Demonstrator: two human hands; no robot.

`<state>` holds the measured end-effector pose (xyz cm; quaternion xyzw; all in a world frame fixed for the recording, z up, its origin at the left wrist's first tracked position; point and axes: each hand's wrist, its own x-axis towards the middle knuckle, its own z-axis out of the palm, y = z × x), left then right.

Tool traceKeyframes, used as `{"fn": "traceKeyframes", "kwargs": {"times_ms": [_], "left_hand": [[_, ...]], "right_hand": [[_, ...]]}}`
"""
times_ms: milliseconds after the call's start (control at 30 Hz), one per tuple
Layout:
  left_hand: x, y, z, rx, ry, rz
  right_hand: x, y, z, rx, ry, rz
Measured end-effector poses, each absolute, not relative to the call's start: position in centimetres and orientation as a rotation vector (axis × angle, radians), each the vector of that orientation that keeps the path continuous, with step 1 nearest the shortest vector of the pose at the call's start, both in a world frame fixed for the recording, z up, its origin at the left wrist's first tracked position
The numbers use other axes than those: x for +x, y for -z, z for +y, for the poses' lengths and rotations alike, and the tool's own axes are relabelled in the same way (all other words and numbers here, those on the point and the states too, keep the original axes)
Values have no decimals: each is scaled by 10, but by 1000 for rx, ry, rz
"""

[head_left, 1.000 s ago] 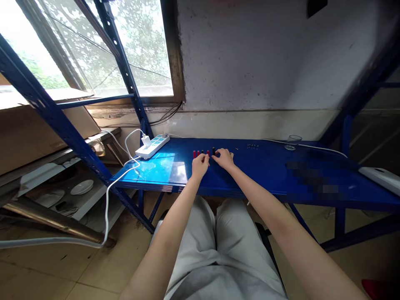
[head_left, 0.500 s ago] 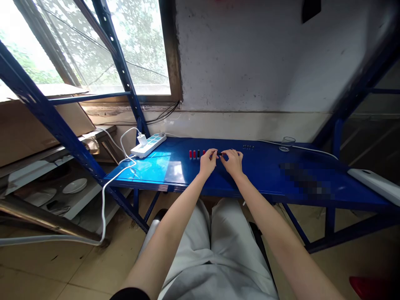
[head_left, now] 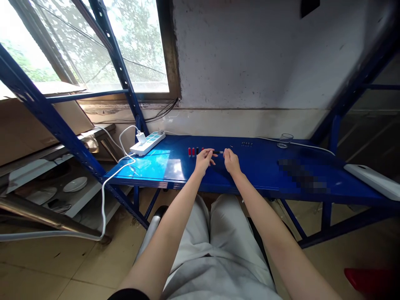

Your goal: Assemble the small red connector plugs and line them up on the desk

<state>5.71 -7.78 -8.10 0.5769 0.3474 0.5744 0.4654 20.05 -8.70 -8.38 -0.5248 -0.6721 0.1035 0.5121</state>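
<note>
Both my hands rest on the blue metal table [head_left: 175, 168], side by side and close together. My left hand [head_left: 204, 159] pinches one end of a small black stick-like piece [head_left: 218, 152] that lies level just above the table. The curled fingers of my right hand [head_left: 231, 160] close on the other, lighter end. Just left of my left hand stands a short row of small red and black upright pieces [head_left: 193, 151]. Behind my right hand lies a cluster of tiny dark pieces [head_left: 246, 144].
A white power strip [head_left: 147, 143] with a plugged charger and a white cable [head_left: 104, 191] sits at the table's left rear. A small glass [head_left: 285, 140] stands at the back right, and a white flat object [head_left: 371, 179] at the far right. Blue rack posts flank the table.
One black piece that stood at the right end of the row is now held level between my two hands. Both hands have drawn slightly back from the row.
</note>
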Motion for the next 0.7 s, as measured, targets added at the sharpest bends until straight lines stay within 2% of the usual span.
{"fn": "traceKeyframes", "kwargs": {"times_ms": [700], "left_hand": [[57, 78, -84, 1477, -1267, 821]], "right_hand": [[201, 86, -83, -1264, -242, -1642]]}}
